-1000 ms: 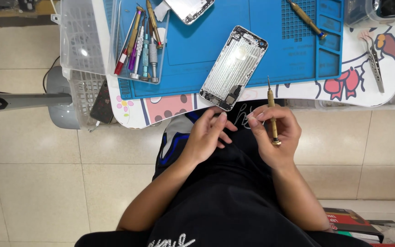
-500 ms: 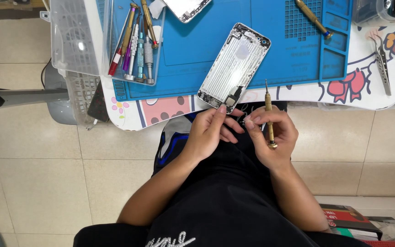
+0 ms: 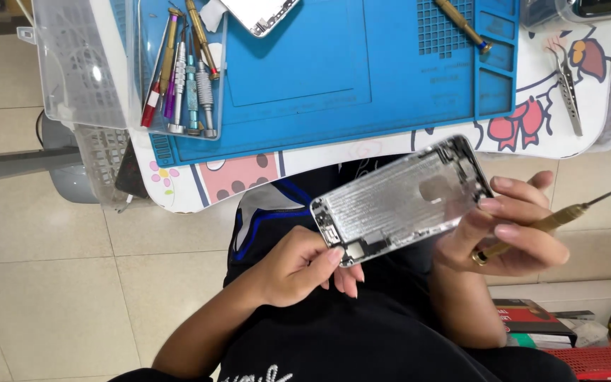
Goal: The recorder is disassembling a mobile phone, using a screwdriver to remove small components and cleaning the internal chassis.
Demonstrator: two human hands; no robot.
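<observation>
Hands [image 3: 305, 265] gripping phone housing [image 3: 401, 201], screwdriver [image 3: 553, 223] handle hidden

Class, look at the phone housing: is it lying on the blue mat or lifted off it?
Lifted off. The phone housing is held between left hand and right hand, below the blue mat.
</observation>
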